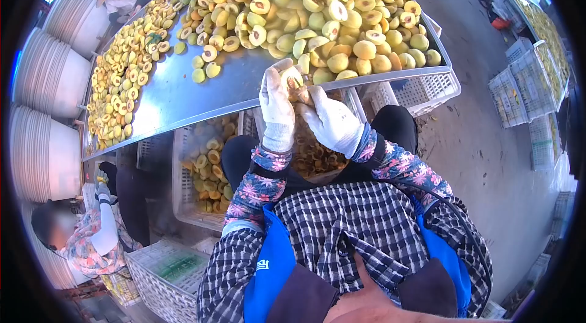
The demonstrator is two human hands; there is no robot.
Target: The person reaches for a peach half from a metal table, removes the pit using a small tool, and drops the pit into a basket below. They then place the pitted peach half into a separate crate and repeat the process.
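My left hand (276, 109), in a white glove with stained fingertips, is closed around a cut yellow apricot half (292, 77), its brown middle facing up. My right hand (334, 120), gloved alike, pinches right beside the fruit; what sits between its fingers is brownish and too small to name. Both hands are just past the near edge of a metal table (183, 98). A big heap of halved apricots (342, 11) covers the table's far right part. Below my hands, a crate (356, 106) contains brown bits that look like pits.
More halves (125, 88) line the table's left side. A crate of halves (215, 173) stands under the table, left of my knees. A white crate (433, 92) is at the right corner. Another worker (91, 231) sits at lower left. Stacked crates (522, 88) stand far right.
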